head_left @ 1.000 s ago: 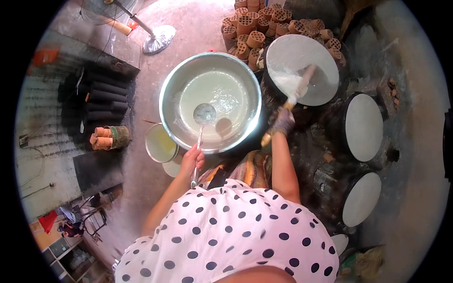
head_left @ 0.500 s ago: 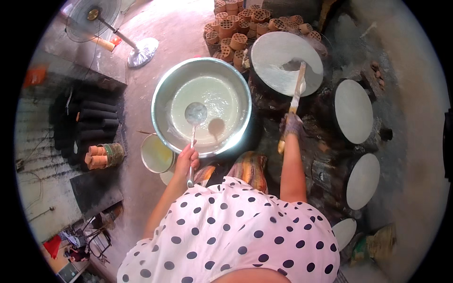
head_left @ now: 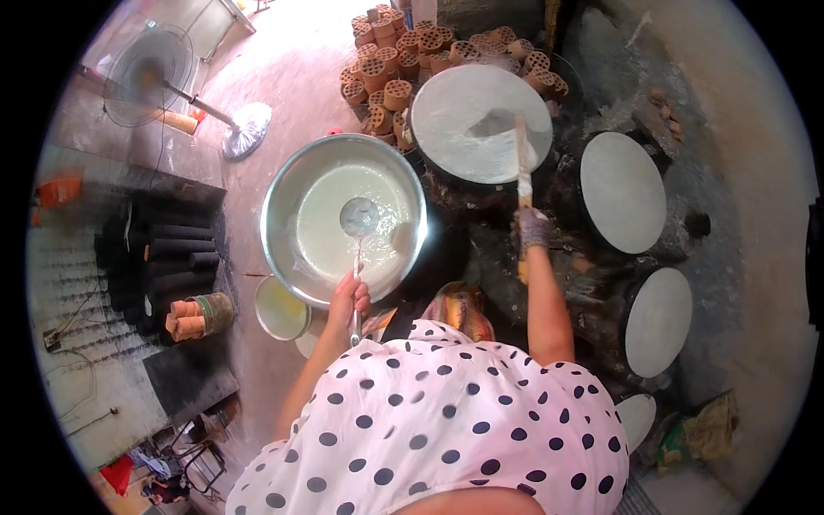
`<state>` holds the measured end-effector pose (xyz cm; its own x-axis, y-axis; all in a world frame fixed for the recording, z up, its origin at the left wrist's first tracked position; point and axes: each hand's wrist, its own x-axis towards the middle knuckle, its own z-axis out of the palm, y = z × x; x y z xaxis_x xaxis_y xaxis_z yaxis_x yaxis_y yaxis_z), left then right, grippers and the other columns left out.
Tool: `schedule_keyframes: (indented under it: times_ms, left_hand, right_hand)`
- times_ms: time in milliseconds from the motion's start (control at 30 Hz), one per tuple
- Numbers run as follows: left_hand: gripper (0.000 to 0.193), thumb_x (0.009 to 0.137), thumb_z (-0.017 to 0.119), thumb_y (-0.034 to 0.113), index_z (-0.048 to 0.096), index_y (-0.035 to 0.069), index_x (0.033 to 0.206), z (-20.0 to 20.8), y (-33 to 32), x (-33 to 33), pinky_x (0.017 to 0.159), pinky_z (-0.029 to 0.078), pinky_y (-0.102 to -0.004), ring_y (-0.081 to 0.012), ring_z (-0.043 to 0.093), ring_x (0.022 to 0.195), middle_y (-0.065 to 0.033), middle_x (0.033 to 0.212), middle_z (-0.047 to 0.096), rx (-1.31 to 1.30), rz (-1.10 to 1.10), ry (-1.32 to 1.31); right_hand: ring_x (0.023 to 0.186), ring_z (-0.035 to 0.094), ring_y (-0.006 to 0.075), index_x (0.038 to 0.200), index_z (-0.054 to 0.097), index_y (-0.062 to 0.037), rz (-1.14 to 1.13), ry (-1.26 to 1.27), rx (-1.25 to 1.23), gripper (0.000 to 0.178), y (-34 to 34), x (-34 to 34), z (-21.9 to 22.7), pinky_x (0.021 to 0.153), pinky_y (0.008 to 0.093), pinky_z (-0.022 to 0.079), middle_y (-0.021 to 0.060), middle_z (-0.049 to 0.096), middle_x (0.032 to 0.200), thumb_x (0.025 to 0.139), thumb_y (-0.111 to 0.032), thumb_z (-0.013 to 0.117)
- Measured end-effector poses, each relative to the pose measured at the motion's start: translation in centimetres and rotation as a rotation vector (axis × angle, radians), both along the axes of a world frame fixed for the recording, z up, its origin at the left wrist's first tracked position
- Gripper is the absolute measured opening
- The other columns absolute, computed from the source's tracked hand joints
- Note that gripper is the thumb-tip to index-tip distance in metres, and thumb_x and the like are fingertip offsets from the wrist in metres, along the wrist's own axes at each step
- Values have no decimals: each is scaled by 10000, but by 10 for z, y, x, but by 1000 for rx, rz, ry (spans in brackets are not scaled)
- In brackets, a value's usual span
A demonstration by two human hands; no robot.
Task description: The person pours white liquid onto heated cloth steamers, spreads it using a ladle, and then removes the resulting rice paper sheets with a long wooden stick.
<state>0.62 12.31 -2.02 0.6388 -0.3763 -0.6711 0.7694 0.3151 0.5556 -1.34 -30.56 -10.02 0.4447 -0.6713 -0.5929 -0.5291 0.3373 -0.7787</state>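
Note:
My left hand [head_left: 349, 300] is closed round the handle of a metal ladle [head_left: 359, 217]. The ladle's round bowl hangs above white liquid in a wide metal basin [head_left: 279, 206]. In a purple-grey glove, my right hand [head_left: 534, 228] grips a long flat wooden stick [head_left: 523, 159] with a yellowish handle end. Its far end reaches over a round white steaming top [head_left: 459, 154], at the right part of the disc. A white wet layer covers most of that top, around a greyish patch near the stick's tip.
Other round white tops [head_left: 622, 193] line the right side on dark stoves. Perforated clay-coloured briquettes [head_left: 386, 60] are heaped behind. A pail [head_left: 281, 309] stands by the basin, left. Black rolls [head_left: 176, 249], a tub of briquettes [head_left: 215, 313] and a standing fan [head_left: 150, 73] are further left.
My view has shifted, so the basin and tops sit further left. The white layer covers more of the steaming top, and the grey patch has shrunk. Both hands keep their grips.

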Motion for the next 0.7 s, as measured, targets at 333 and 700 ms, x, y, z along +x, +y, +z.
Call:
schedule_keyframes:
  times_ms: [333, 700]
  left_hand:
    - [284, 985, 382, 156, 438, 125, 1262, 32, -78, -1, 359, 293, -221, -51, 329, 389, 52, 592, 343, 56, 36, 16]
    - [273, 998, 377, 163, 446, 124, 1260, 30, -119, -5, 360, 289, -209, -45, 329, 389, 52, 600, 355, 20, 101, 55]
  right_hand:
    - [441, 528, 131, 766, 639, -72, 286, -23, 99, 292, -97, -22, -24, 389, 294, 418, 57, 591, 593, 875, -340, 604]
    - [445, 513, 135, 843, 652, -91, 388, -67, 224, 247, -100, -36, -27, 388, 298, 398, 25, 589, 631, 860, -336, 628]
